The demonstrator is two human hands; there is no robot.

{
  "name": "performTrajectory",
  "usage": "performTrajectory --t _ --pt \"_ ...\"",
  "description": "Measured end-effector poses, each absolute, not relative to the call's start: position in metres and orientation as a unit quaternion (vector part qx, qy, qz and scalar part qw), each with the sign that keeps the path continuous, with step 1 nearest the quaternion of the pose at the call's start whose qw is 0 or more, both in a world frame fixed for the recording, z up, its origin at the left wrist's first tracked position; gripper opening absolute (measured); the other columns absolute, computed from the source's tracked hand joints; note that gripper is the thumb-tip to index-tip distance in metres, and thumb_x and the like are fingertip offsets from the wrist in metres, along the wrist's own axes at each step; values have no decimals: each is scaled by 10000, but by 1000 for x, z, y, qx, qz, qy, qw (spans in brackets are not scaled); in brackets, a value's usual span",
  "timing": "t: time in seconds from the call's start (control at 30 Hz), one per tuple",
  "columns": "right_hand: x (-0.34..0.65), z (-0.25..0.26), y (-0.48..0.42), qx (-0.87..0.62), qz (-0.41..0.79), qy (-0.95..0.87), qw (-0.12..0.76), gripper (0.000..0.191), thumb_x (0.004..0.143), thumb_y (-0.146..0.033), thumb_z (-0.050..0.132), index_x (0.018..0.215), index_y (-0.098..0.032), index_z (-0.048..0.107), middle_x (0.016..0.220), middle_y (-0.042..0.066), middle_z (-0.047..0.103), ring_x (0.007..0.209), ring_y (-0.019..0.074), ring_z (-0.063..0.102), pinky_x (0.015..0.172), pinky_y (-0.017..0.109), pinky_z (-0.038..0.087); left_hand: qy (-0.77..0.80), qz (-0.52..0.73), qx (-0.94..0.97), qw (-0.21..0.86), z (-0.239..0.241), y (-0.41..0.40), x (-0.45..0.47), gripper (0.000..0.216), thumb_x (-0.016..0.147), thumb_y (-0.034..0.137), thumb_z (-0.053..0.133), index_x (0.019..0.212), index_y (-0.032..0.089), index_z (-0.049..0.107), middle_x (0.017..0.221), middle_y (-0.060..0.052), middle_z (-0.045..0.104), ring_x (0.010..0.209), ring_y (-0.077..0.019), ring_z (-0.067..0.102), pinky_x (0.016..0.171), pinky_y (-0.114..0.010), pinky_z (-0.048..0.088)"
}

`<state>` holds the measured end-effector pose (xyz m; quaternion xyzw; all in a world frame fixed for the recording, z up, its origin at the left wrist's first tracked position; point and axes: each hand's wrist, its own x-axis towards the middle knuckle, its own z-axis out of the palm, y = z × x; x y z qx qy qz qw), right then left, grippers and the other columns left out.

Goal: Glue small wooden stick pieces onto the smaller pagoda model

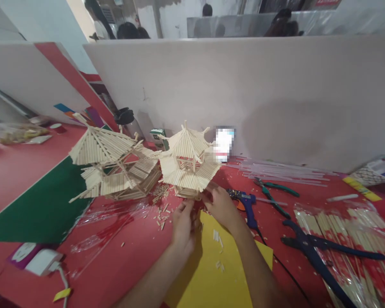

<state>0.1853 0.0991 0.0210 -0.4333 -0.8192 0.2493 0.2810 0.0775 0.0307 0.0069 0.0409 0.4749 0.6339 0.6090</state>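
Observation:
A small pavilion model (186, 147) built of pale wooden sticks stands on the red table, with a pointed upper roof and a wider lower roof. My left hand (182, 224) is closed, its fingertips at the front of the model's base. On the base's right front side, my right hand (220, 204) grips with bent fingers, partly under the lower roof. Just below both hands lies a yellow sheet (208, 265) with short cut stick pieces (217, 236) on it. To the left, a second stick pavilion (112, 167) stands tilted in view.
Right of my hands lie a blue glue gun (247, 205), green-handled pliers (274, 196), large dark cutters (311, 246) and bagged sticks (346, 235). Clear glue sticks (282, 169) and a lit phone (223, 143) are by the partition (211, 81). A white charger (44, 262) sits front left.

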Motion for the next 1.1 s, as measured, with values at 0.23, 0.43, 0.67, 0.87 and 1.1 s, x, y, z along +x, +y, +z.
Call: performTrajectory --t 0.23,0.43,0.67,0.87,1.1 --pt "186 22 99 -432 249 -822 277 143 954 -201 508 909 -213 643 931 63 670 995 204 642 905 312 455 472 627 31 619 10 33 79 387 628 333 804 727 200 454 439 150 267 319 6 185 348 -141 102" --pt "187 21 100 -432 249 -826 263 152 961 -220 506 915 -212 651 949 65 683 997 200 643 904 305 452 468 637 28 613 7 35 78 375 616 317 800 742 196 468 449 149 281 327 5 184 344 -142 103" --pt "186 23 99 -432 245 -827 262 164 961 -218 501 930 -219 662 950 66 692 1007 213 646 915 319 452 464 637 24 614 8 34 78 398 624 329 795 722 205 429 446 151 275 323 3 186 348 -149 91" --pt "187 23 100 -435 246 -828 255 161 956 -221 508 945 -220 668 975 69 693 1008 214 641 921 329 450 461 636 35 617 6 33 78 405 624 342 796 719 203 428 445 152 271 329 1 196 358 -155 101" --pt "187 24 98 -433 245 -829 256 170 969 -235 490 937 -210 654 998 79 690 1023 215 637 925 327 446 459 632 31 624 5 34 79 315 666 322 757 779 203 488 446 149 245 329 -7 182 356 -155 107"
